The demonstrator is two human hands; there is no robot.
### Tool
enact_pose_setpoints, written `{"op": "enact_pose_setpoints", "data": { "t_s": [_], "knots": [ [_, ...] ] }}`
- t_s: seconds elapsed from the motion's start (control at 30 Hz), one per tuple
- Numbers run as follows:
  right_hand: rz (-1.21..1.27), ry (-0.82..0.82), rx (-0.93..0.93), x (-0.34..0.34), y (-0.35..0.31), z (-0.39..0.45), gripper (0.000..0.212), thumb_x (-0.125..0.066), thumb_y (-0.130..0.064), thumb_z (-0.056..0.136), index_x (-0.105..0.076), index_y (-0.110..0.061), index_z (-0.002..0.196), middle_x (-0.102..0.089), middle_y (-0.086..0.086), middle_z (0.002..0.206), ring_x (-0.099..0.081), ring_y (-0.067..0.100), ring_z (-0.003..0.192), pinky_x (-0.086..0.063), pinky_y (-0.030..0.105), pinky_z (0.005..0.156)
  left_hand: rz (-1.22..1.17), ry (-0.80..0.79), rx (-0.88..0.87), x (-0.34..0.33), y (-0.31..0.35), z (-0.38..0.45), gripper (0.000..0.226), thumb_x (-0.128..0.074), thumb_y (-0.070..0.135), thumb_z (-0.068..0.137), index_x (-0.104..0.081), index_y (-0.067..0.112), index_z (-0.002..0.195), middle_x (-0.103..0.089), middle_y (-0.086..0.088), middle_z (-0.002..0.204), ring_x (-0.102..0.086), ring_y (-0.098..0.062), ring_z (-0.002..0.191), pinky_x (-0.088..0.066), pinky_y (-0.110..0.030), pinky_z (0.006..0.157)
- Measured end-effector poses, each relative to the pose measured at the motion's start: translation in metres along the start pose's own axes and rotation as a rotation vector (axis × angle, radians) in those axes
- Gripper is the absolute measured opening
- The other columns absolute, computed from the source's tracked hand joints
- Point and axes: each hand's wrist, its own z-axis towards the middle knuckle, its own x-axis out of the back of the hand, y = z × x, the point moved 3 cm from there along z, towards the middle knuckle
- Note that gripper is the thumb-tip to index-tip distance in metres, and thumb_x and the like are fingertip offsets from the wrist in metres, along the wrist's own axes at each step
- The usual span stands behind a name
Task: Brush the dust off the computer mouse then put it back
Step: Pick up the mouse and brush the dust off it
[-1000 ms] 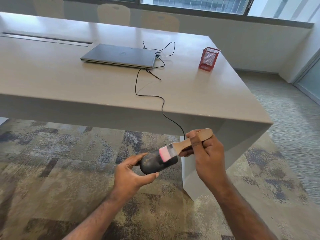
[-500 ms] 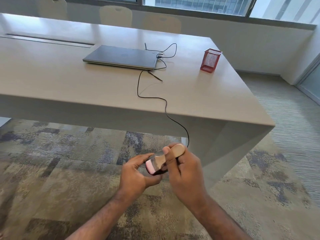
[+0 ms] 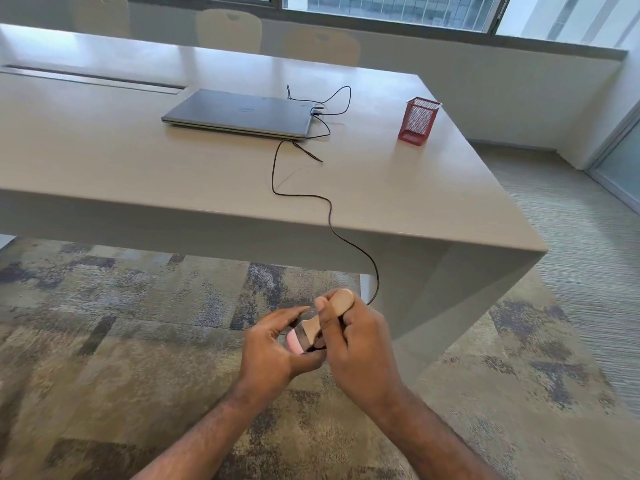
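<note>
Below the table's front edge, my left hand [image 3: 273,351] cups the dark computer mouse [image 3: 317,347], which is almost wholly hidden between my two hands. My right hand [image 3: 356,344] grips a small brush with a wooden handle [image 3: 337,304], a metal ferrule and pink bristles [image 3: 294,342]. The bristles press onto the mouse. The mouse's black cable [image 3: 301,195] runs up over the table edge to a shut grey laptop [image 3: 239,112].
The grey table [image 3: 433,202] stands in front of me, with its corner leg to the right of my hands. A red mesh pen holder [image 3: 418,121] sits at the back right. Chairs [image 3: 228,29] stand behind the table. Patterned carpet [image 3: 121,323] lies below.
My right hand has swept the brush left and down across the mouse, closing against my left hand. The mouse, plainly visible a second ago, is now mostly covered.
</note>
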Motion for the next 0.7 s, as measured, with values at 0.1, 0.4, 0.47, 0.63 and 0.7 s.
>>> {"op": "enact_pose_setpoints", "data": {
  "t_s": [0.1, 0.4, 0.47, 0.63, 0.7],
  "knots": [
    [0.026, 0.120, 0.004, 0.013, -0.004, 0.007, 0.023, -0.047, -0.043, 0.101, -0.056, -0.028, 0.087, -0.064, -0.003, 0.069, -0.065, 0.017, 0.061, -0.054, 0.045, 0.055, 0.025, 0.002, -0.017, 0.001, 0.001, 0.000, 0.064, -0.096, 0.034, 0.047, -0.072, 0.044, 0.106, -0.074, 0.022, 0.106, -0.070, -0.003, 0.103, -0.055, -0.016, 0.086],
    [-0.040, 0.024, -0.105, 0.000, -0.002, 0.004, 0.026, -0.049, -0.034, 0.103, -0.056, -0.019, 0.083, -0.065, 0.002, 0.067, -0.064, 0.023, 0.060, -0.053, 0.048, 0.056, -0.033, -0.014, 0.053, -0.002, -0.002, -0.002, 0.072, -0.097, 0.036, 0.045, -0.076, 0.028, 0.113, -0.076, 0.011, 0.109, -0.072, -0.008, 0.105, -0.060, -0.040, 0.093],
    [-0.047, 0.009, -0.101, -0.003, -0.003, 0.004, 0.027, -0.049, -0.034, 0.103, -0.056, -0.018, 0.083, -0.065, 0.002, 0.067, -0.064, 0.022, 0.060, -0.053, 0.048, 0.056, -0.050, -0.009, 0.067, -0.003, -0.003, -0.002, 0.070, -0.096, 0.034, 0.046, -0.077, 0.028, 0.113, -0.077, 0.008, 0.108, -0.073, -0.012, 0.103, -0.062, -0.044, 0.091],
    [-0.106, 0.063, -0.093, -0.001, -0.008, 0.018, 0.028, -0.049, -0.033, 0.103, -0.055, -0.018, 0.081, -0.062, 0.000, 0.062, -0.060, 0.016, 0.055, -0.049, 0.038, 0.054, 0.002, -0.019, 0.019, -0.004, -0.001, -0.002, 0.061, -0.101, 0.023, 0.051, -0.077, 0.032, 0.106, -0.077, 0.008, 0.102, -0.073, -0.014, 0.097, -0.062, -0.038, 0.084],
    [-0.146, 0.102, -0.095, -0.003, -0.009, 0.024, 0.028, -0.048, -0.032, 0.103, -0.054, -0.016, 0.081, -0.059, -0.002, 0.064, -0.056, 0.015, 0.060, -0.045, 0.026, 0.052, 0.016, -0.017, 0.004, -0.006, 0.000, -0.002, 0.057, -0.101, 0.021, 0.053, -0.077, 0.031, 0.104, -0.076, 0.007, 0.099, -0.072, -0.016, 0.096, -0.061, -0.041, 0.084]
  ]
}}
